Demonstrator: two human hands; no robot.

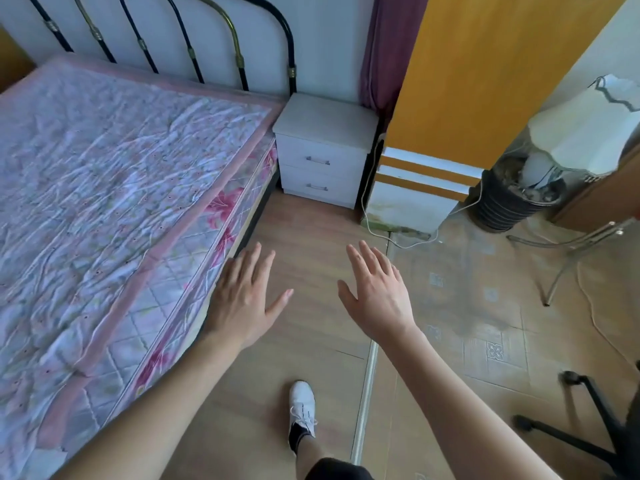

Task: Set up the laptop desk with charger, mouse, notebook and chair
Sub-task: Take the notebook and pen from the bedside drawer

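While my left hand [242, 299] and right hand [375, 296] hover spread and empty, I see only the chair [585, 424] base, cropped at four o'clock.

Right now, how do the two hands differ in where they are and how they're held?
The left hand hangs beside the bed's edge, over wood flooring; the right hand is out over the floor, near the strip where tiles begin. The left thumb points right, the right thumb left. Both are open, palms down, holding nothing.
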